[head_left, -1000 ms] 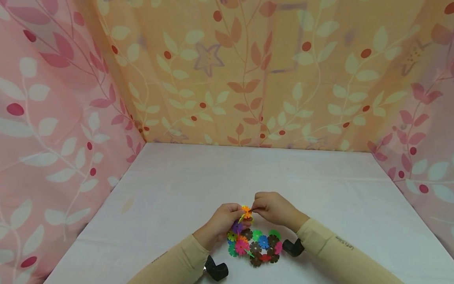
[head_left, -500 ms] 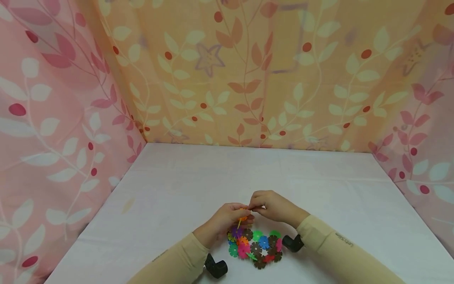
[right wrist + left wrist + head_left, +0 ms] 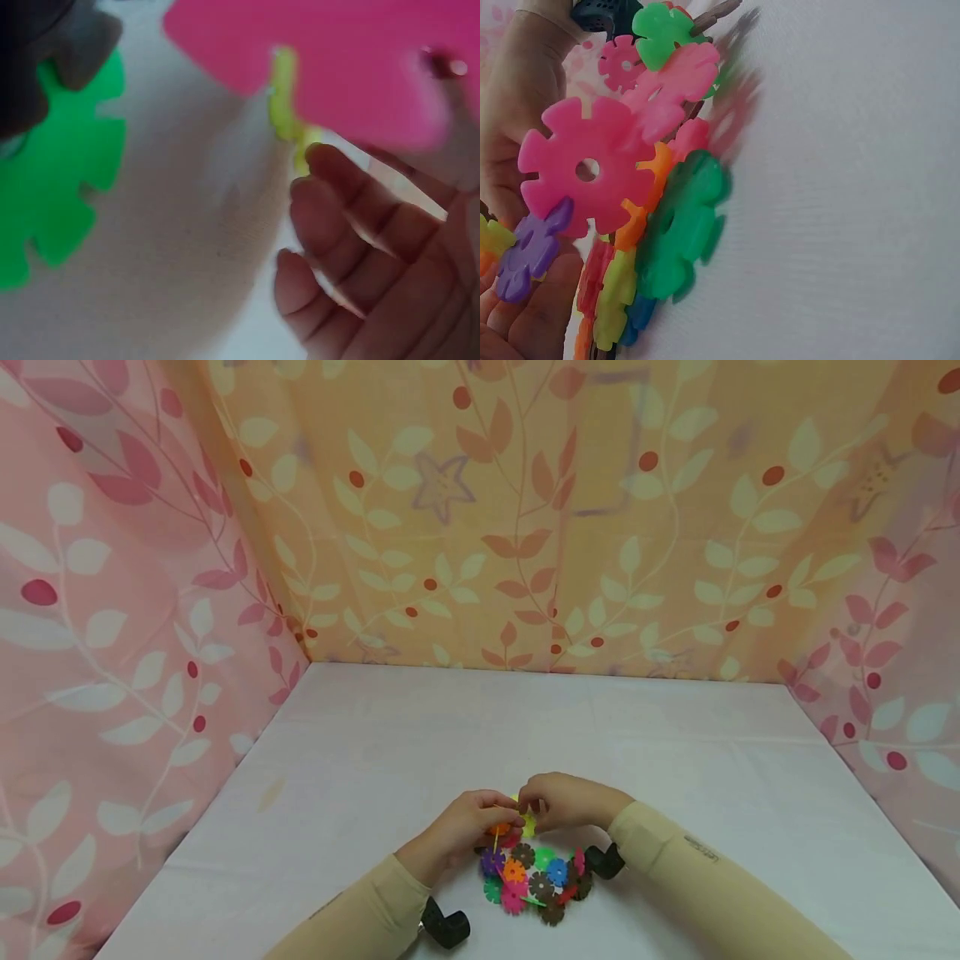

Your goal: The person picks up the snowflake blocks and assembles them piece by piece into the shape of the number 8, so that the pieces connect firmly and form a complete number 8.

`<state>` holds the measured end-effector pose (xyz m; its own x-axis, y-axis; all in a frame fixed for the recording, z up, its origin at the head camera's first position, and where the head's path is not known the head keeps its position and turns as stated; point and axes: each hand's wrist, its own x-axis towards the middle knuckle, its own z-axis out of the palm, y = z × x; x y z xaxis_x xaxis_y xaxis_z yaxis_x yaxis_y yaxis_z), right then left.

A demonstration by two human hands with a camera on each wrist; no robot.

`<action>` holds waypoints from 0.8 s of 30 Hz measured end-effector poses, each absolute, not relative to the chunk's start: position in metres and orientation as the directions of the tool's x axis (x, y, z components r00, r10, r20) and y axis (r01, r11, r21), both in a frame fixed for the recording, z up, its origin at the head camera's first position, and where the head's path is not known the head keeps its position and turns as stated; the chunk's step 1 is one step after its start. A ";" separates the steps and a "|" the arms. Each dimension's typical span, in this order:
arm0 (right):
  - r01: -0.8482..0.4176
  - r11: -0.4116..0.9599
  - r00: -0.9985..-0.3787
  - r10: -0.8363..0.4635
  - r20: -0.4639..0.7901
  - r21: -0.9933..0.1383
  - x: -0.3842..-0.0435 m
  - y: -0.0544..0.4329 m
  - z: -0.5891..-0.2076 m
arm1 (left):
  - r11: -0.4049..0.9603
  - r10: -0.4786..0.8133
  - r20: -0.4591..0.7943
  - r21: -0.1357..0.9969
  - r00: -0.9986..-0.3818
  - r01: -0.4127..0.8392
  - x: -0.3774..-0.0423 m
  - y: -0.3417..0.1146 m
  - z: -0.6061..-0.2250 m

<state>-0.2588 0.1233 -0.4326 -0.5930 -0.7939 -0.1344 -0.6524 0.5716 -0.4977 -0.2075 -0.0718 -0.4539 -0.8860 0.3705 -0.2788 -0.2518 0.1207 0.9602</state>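
Thumb and fingers of a person's left hand (image 3: 463,825) pinch an orange flower-shaped piece (image 3: 499,829) above the near middle of a white table (image 3: 405,735). Just to the right, the right hand (image 3: 566,797) bends its fingers at a yellow piece (image 3: 528,825); whether they clamp it cannot be told. Immediately nearer sits a cluster of multicoloured flower pieces (image 3: 514,893), between black wrist devices (image 3: 447,927) at left and right. Floral cloth (image 3: 525,527) hangs at the far side.
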 end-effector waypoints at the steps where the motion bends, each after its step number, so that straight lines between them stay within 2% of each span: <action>1: -0.652 0.569 -0.586 -0.797 -0.143 -0.501 -0.259 0.123 -0.434 | 0.124 0.371 -0.280 0.960 -0.885 -0.252 -0.207 -0.072 -0.454; 6: -0.633 0.574 -0.581 -0.796 -0.171 -0.519 -0.257 0.121 -0.441 | 0.141 0.370 -0.280 0.959 -0.886 -0.244 -0.207 -0.072 -0.452; 24: -0.700 0.540 -0.567 -0.818 -0.097 -0.467 -0.261 0.122 -0.453 | 0.125 0.375 -0.274 0.962 -0.886 -0.244 -0.206 -0.076 -0.452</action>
